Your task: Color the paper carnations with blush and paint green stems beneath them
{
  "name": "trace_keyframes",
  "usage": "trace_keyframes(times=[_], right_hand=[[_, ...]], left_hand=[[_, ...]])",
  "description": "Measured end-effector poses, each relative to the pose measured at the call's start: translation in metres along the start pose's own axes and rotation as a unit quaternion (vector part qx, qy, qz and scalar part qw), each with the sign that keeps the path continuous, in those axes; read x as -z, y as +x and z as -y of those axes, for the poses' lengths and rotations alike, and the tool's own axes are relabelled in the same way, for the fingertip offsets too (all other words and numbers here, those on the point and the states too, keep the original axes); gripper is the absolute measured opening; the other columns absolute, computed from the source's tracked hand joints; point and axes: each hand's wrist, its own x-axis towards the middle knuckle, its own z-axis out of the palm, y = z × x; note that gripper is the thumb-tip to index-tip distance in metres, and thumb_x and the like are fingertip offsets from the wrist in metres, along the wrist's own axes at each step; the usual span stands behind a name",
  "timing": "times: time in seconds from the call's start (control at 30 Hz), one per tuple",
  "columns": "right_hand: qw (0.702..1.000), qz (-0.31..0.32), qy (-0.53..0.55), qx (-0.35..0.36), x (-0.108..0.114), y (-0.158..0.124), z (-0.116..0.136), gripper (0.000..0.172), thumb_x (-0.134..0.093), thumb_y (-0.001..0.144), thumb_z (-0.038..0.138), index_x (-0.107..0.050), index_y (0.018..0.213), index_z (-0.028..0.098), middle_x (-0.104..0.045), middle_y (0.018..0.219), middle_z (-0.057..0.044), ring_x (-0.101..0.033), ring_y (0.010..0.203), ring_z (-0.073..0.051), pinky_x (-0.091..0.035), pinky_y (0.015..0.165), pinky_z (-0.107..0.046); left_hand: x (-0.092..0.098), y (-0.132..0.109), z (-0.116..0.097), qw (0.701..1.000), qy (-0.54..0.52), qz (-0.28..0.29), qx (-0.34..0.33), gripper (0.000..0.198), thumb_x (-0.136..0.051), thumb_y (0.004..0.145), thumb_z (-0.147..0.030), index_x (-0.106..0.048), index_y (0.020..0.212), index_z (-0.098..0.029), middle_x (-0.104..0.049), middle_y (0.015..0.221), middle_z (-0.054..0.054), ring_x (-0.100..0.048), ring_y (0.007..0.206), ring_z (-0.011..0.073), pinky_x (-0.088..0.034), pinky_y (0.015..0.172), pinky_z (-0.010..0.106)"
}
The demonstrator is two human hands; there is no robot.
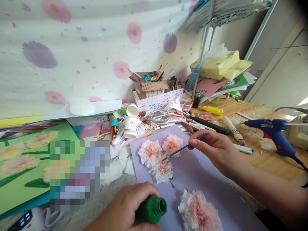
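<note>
Pinching blue brush (180, 149) in right hand (215, 149), tip (164, 159) beyond grip at pink flower (161, 170), left hand (128, 205) clasping green bottle (150, 210)

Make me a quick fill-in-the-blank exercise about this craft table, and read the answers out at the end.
1. The left hand holds an uncapped bottle coloured ____.
2. The right hand holds a paintbrush whose handle is coloured ____.
3. The number of pink-and-white paper flowers visible on the purple paper is ____.
4. The hot glue gun lies toward the picture's ____ edge.

Missing words: green; blue; four; right.
</note>
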Motion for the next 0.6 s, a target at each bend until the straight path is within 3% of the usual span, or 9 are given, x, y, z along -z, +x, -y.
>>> trace_keyframes(times=[0.4, 0.6], right_hand=[[1.0, 0.004, 0.0, 0.006, -0.0008, 0.0011, 0.0013, 0.017, -0.072, 0.079, 0.036, -0.067, 0.071, 0.022, -0.071, 0.062, -0.001, -0.062, 0.059, -0.014, -0.048, 0.059, -0.026], [1.0, -0.021, 0.014, -0.005, 0.0012, 0.0007, -0.0013, 0.018, -0.072, 0.08, 0.038, -0.066, 0.073, 0.023, -0.072, 0.064, 0.0, -0.064, 0.061, -0.016, -0.048, 0.06, -0.027]], left_hand=[[-0.0006, -0.003, 0.0006, 1.0, 0.003, -0.008, -0.021, 0.05, -0.057, 0.08, -0.076, -0.062, 0.084, -0.026, -0.059, 0.074, -0.005, -0.051, 0.065, 0.0152, -0.04, 0.062, 0.021], [0.0, -0.0037, 0.0008, 1.0, 0.015, -0.006, -0.024, 0.046, -0.06, 0.081, -0.072, -0.063, 0.085, -0.026, -0.061, 0.075, -0.006, -0.052, 0.064, 0.0148, -0.041, 0.06, 0.021]])
